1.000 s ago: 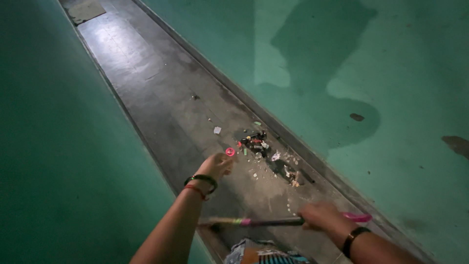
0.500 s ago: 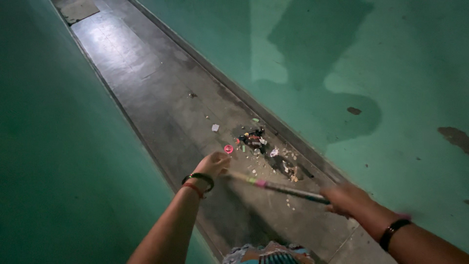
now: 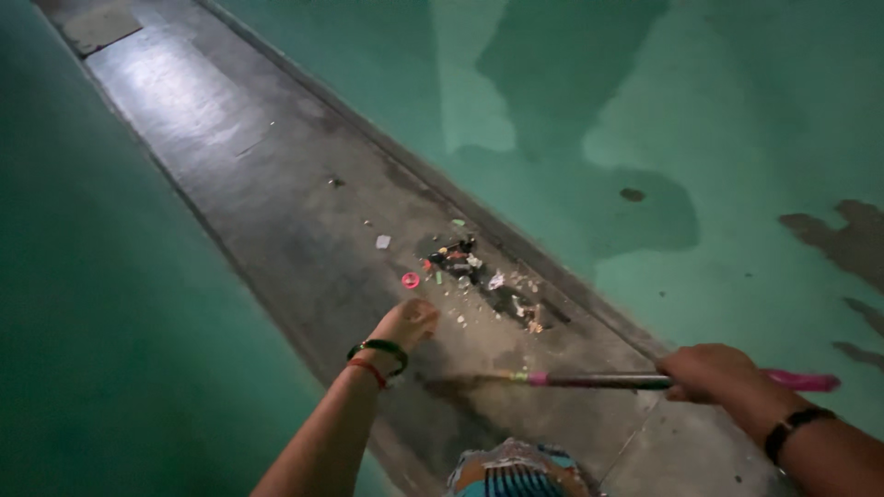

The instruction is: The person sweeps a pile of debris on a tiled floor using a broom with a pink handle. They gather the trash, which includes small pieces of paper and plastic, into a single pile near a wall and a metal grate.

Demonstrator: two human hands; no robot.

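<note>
1. The broom handle (image 3: 589,379) is gripped by the right hand (image 3: 709,371); the left hand (image 3: 405,324) is loosely curled, holding nothing
2. The litter pile (image 3: 479,276) (on the grey strip (image 3: 230,147)) could be scattered onto green floor (image 3: 737,138) by a one-handed stroke

A grey concrete strip (image 3: 230,175) runs from far left to near right between green painted floor (image 3: 110,350) on both sides. Dark wet patches (image 3: 589,202) mark the green on the right. A grey slab (image 3: 97,23) lies far left.
</note>
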